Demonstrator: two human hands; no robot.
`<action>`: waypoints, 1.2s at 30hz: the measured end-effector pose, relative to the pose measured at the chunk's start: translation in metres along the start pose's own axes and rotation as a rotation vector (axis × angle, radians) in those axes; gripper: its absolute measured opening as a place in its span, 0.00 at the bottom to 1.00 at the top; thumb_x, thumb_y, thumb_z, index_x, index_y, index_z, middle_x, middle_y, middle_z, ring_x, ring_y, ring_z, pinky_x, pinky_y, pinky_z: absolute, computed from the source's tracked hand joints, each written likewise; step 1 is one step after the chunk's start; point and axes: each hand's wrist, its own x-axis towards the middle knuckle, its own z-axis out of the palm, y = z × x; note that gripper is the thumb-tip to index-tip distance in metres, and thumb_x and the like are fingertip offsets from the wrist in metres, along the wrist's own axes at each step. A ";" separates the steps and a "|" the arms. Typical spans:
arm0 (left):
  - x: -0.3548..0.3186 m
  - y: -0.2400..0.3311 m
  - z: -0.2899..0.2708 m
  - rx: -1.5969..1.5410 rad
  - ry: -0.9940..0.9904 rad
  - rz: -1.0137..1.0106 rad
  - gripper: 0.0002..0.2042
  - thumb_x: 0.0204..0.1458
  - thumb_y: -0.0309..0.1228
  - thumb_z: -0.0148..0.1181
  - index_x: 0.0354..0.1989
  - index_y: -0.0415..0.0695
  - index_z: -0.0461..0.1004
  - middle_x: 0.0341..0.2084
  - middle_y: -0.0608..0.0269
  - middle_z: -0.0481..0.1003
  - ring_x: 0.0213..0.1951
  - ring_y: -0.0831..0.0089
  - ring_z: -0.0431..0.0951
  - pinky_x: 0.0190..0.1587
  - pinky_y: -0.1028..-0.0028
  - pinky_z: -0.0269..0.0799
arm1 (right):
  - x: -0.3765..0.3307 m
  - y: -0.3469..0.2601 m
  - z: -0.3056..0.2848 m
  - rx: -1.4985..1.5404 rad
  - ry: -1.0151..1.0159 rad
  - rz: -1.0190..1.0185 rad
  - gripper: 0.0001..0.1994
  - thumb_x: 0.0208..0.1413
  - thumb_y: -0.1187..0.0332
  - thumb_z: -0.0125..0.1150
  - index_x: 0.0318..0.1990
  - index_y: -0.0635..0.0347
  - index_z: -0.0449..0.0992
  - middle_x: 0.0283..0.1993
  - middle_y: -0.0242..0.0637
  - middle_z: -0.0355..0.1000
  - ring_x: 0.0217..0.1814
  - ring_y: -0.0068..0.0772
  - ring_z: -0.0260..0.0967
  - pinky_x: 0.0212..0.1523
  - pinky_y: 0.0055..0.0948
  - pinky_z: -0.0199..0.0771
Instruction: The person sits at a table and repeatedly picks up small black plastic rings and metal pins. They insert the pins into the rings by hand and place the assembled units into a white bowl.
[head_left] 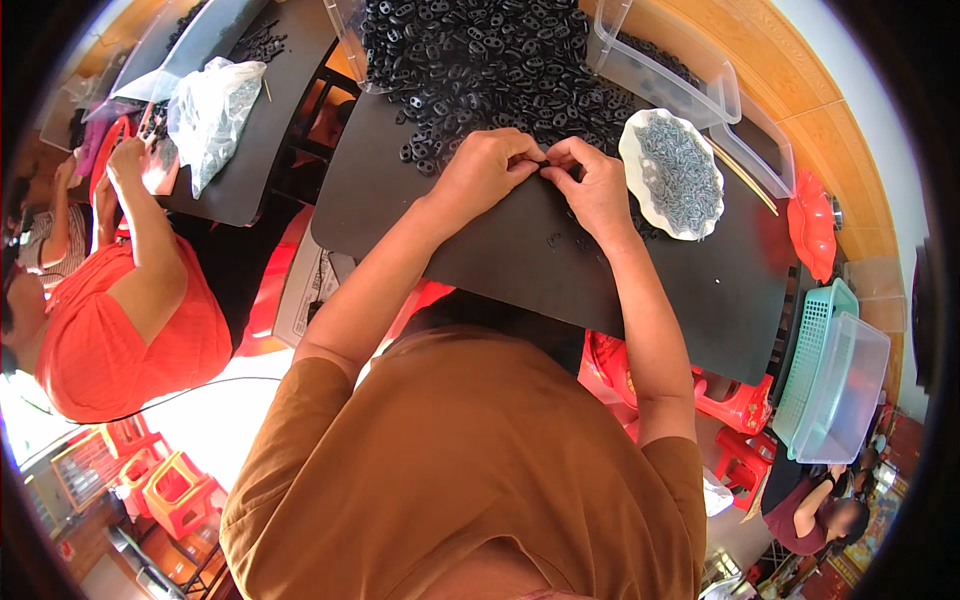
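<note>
Over the dark table, my left hand and my right hand meet fingertip to fingertip. Both are closed in a pinch on one small black plastic piece, mostly covered by my fingers. Just beyond them spreads a large heap of black plastic pieces, rounded and many with two holes. Beside my right hand stands a white scalloped dish full of small, slim, grey metal-looking pieces, too small to name. A few tiny dark bits lie on the table near my right wrist.
Clear plastic bins stand at the far right, with thin sticks by the dish. A red dish and a green basket are right. At left, a person in red works at another table with a plastic bag.
</note>
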 end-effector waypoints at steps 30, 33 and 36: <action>0.001 -0.002 0.003 0.015 0.003 -0.021 0.05 0.47 0.20 0.65 0.33 0.36 0.80 0.27 0.59 0.78 0.28 0.74 0.79 0.33 0.76 0.74 | 0.001 0.004 0.000 0.086 -0.003 -0.095 0.04 0.46 0.84 0.62 0.27 0.66 0.75 0.28 0.36 0.74 0.27 0.27 0.74 0.29 0.24 0.72; 0.002 -0.005 0.004 0.004 0.005 -0.022 0.04 0.48 0.19 0.65 0.33 0.36 0.80 0.27 0.59 0.78 0.28 0.73 0.79 0.33 0.75 0.74 | 0.002 0.005 0.000 0.088 -0.008 -0.090 0.04 0.46 0.84 0.62 0.27 0.66 0.75 0.28 0.36 0.74 0.27 0.27 0.74 0.29 0.23 0.72; 0.002 -0.004 0.004 0.026 -0.002 -0.008 0.04 0.47 0.19 0.65 0.32 0.36 0.80 0.27 0.58 0.78 0.28 0.73 0.79 0.33 0.75 0.74 | 0.002 0.004 0.000 0.083 -0.009 -0.095 0.04 0.45 0.84 0.61 0.27 0.67 0.74 0.28 0.37 0.74 0.28 0.28 0.74 0.29 0.24 0.72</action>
